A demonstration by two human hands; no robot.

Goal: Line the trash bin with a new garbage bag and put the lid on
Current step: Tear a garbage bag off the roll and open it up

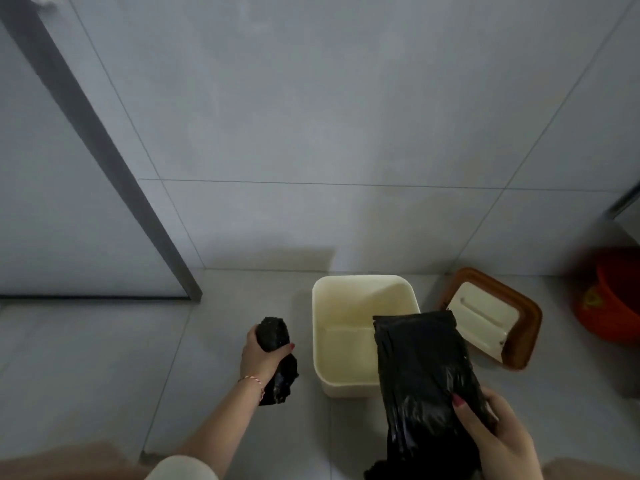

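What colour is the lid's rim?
Brown, around a cream centre panel, on the lid in the head view.

Probably home bathroom: tiled walls (346,98), bucket (609,299).

Bin (346,341) on the floor (104,358) against the wall (311,116), lid (491,317) just right of it, bucket (609,299) further right, roll (275,358) in left hand (261,355) left of bin, bag (426,382) in right hand (498,438) over bin's right edge

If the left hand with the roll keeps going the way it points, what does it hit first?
Likely nothing near: the left hand, gripping the black roll of garbage bags, points up-frame over bare grey floor tile toward the grey tiled wall. The cream square bin sits to its right.
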